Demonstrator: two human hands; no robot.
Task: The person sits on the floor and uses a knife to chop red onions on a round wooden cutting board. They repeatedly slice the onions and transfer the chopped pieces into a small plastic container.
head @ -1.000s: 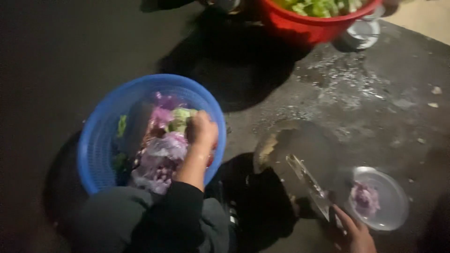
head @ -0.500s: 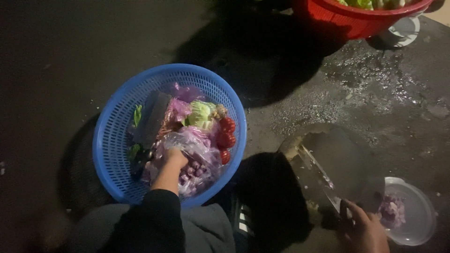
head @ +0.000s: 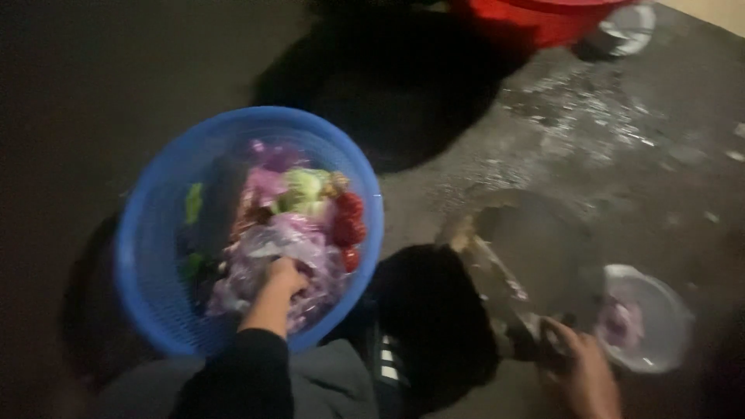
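A round blue mesh basket (head: 155, 233) sits on the dark ground, filled with green leaves, red tomatoes (head: 349, 221) and a clear plastic bag of purple pieces (head: 264, 256). My left hand (head: 283, 279), in a black sleeve, is closed on that bag inside the basket. My right hand (head: 578, 372) grips the handle of a knife (head: 504, 287) lying across a round cutting board (head: 535, 248). A small clear bowl (head: 644, 318) with purple bits stands just right of that hand.
A red tub (head: 543, 19) stands at the top edge, with a metal bowl (head: 625, 31) beside it. The grey ground around the board is wet and speckled. My dark-clothed knees fill the bottom middle. The picture is blurred.
The view has shifted, so the basket now sits lower and further left. My left hand stays on the bag in the basket. My right hand stays on the knife handle.
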